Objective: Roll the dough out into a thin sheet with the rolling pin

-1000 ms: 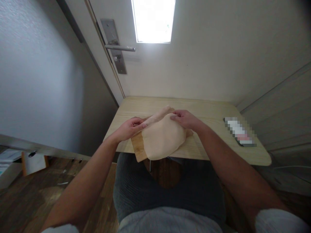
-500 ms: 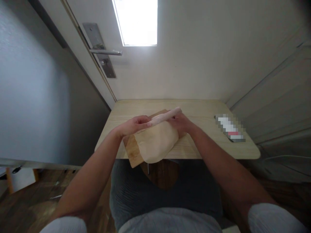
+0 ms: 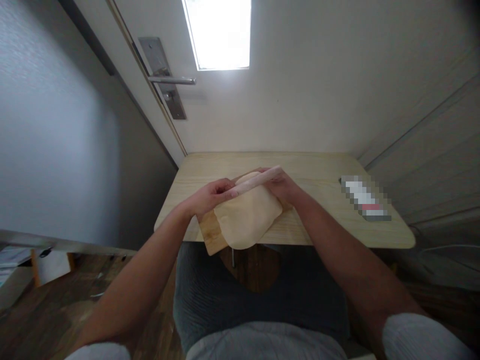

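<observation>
A pale wooden rolling pin (image 3: 258, 181) lies slantwise across a flat sheet of dough (image 3: 249, 220), its right end farther from me. My left hand (image 3: 215, 195) is closed on the pin's left end, thumb along the near side. On the other end, my right hand (image 3: 284, 186) is closed too, its fingers partly hidden by the pin. Beneath the dough is a wooden cutting board (image 3: 210, 234), tilted on the table, with its near left corner uncovered. The dough's near edge hangs over the board's front, and a small part of it shows beyond the pin.
The light wooden table (image 3: 318, 167) stands against a white door with a metal handle (image 3: 172, 80). A blurred-out flat item (image 3: 364, 199) lies on the table's right side. My legs are under the near edge. Papers and a board (image 3: 51, 267) stand low at left.
The view has shifted slightly, so the scene sits farther right. More dough now shows beyond the rolling pin. Both hands keep their hold on it.
</observation>
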{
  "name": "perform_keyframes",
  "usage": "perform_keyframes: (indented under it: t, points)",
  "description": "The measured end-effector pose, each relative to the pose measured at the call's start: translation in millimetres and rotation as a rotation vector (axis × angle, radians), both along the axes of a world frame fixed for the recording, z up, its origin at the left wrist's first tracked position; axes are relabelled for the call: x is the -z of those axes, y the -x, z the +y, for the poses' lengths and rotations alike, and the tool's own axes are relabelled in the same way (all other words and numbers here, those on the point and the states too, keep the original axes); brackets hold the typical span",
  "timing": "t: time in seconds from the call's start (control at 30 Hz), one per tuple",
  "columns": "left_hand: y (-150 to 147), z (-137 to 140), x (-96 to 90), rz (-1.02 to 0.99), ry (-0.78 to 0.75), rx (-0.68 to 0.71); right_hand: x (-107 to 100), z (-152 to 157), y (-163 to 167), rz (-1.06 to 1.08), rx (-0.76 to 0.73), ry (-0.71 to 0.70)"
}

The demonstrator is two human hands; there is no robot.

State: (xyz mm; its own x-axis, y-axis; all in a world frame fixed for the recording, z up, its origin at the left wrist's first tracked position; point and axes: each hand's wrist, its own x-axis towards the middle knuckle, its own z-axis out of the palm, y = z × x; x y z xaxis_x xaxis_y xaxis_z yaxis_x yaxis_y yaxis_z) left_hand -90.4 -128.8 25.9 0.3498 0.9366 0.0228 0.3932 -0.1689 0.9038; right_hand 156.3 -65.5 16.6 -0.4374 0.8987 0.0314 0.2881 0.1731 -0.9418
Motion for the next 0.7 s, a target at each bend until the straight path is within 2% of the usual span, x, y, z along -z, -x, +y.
perform_keyframes:
  t: [0.2, 0.3, 0.4, 0.57, 0.7]
  points:
    - [0, -22, -19.9, 0.081, -0.018, -0.028, 3, 9, 0, 0.1, -0.081, -0.038]
    - [0, -30, -24.9, 0.12, -0.016, -0.067, 7, 17, 6, 0.033, -0.115, -0.081]
    - [0, -22, -10.7, 0.166, 0.012, -0.196, 15, 27, 14, -0.162, -0.084, -0.111]
    - [4, 9, 25.7, 0.327, -0.009, -0.376, 26, 39, 25, -0.588, 0.052, -0.29]
    - [7, 11, 32.5, 0.343, -0.067, -0.431, 26, 37, 23, -0.699, 0.1, -0.347]
